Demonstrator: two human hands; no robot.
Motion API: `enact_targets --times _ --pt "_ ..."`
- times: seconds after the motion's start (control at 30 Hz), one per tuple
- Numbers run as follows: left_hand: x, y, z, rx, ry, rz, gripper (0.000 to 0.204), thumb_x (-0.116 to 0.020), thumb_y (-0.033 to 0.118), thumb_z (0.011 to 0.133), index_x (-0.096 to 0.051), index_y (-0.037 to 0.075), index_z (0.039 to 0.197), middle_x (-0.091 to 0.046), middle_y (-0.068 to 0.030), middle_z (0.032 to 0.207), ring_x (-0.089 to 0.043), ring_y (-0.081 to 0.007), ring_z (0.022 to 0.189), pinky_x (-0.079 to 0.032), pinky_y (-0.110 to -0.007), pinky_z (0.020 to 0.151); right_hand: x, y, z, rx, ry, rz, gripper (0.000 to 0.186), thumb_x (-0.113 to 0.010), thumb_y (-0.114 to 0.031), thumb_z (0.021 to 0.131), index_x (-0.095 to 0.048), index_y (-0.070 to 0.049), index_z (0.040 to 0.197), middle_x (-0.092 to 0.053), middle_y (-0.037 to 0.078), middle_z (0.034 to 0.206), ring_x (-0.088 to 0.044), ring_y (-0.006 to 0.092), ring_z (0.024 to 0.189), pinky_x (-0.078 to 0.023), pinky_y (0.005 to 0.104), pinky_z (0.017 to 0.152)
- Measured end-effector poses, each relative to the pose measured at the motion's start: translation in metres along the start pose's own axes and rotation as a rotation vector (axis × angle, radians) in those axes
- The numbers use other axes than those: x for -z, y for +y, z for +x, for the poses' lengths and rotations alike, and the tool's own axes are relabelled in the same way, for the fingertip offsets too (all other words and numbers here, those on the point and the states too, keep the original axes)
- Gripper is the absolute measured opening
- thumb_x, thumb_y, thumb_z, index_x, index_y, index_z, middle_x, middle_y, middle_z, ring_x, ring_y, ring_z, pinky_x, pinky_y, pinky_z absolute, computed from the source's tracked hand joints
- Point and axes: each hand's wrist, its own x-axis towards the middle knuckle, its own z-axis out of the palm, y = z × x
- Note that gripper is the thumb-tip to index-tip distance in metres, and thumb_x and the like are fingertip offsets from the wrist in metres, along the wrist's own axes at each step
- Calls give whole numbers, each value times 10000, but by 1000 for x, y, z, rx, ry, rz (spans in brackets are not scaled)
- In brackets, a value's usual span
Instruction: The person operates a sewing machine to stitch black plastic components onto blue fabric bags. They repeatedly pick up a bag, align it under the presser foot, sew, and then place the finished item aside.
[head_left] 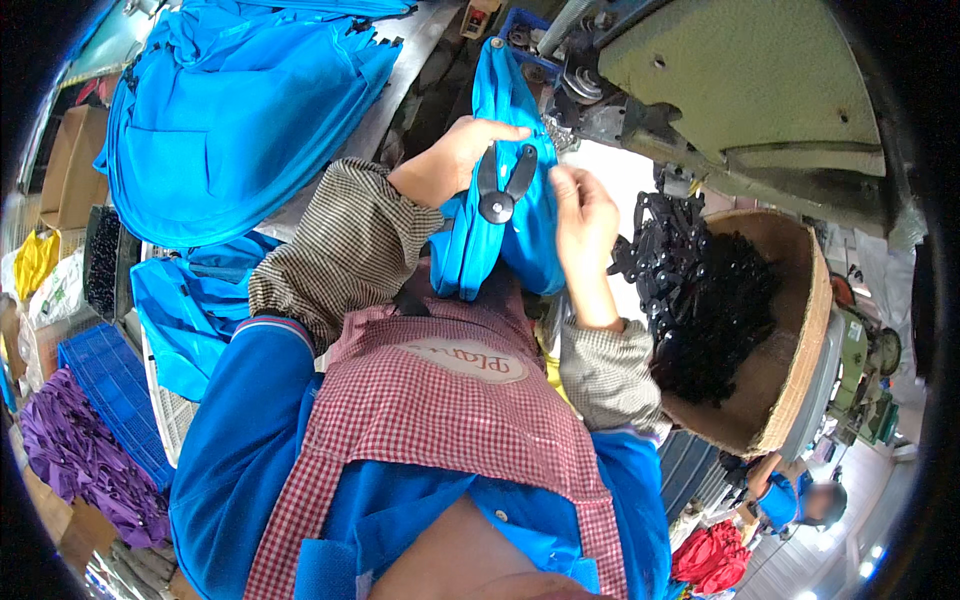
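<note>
A folded bright blue fabric piece (pixel 535 225), pouch-like with stitched edges, hangs upright in front of my apron. On it lies a black V-shaped strap piece (pixel 497 206) with a round disc at its bend. My left hand (pixel 452 160) grips the fabric from the left, thumb laid across it just above the black piece. At its right edge, my right hand (pixel 585 220) is closed, with thumb and fingertips pinching the fabric. The fingers of my left hand are partly hidden behind the cloth.
A cardboard box (pixel 800 340) heaped with black strap pieces (pixel 715 300) stands right. Above it looms a green machine (pixel 750 85). Large blue fabric pieces (pixel 230 120) are stacked on the left table. Purple cloth (pixel 90 460) lies lower left; another person (pixel 785 500) is far right.
</note>
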Motion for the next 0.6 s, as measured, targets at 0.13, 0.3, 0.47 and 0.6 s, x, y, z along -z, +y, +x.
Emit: enact_targets --times 0.13,0.3,0.47,0.6 --pt "-3 -2 0 33 -34 -15 185 -612 148 785 -598 -1 893 -642 -102 809 -626 -212 690 -526 -347 666 -10 -3 -4 -409 -317 640 285 -579 -191 849 -539 -23 622 -520 9 515 -477 72 435 -362 208 408" --pt "-5 -10 -9 -235 32 130 270 -615 200 796 -587 9 985 -637 -90 895 -622 -194 766 -504 -324 718 0 3 16 -305 -234 470 262 -583 -160 846 -543 -30 621 -505 0 505 -451 57 426 -354 195 400" --pt "15 -44 -34 -518 84 231 341 -620 192 802 -530 33 1090 -596 -53 989 -560 -147 914 -435 -271 824 0 5 20 -453 -370 577 276 -568 -189 854 -555 -28 630 -523 21 502 -466 76 398 -364 202 375" --pt "8 -59 -30 -574 60 197 282 -557 91 842 -498 28 1110 -579 -24 987 -540 -110 909 -424 -256 824 -2 2 14 -256 -305 152 298 -583 -221 841 -583 -1 641 -523 54 476 -489 96 408 -372 245 395"
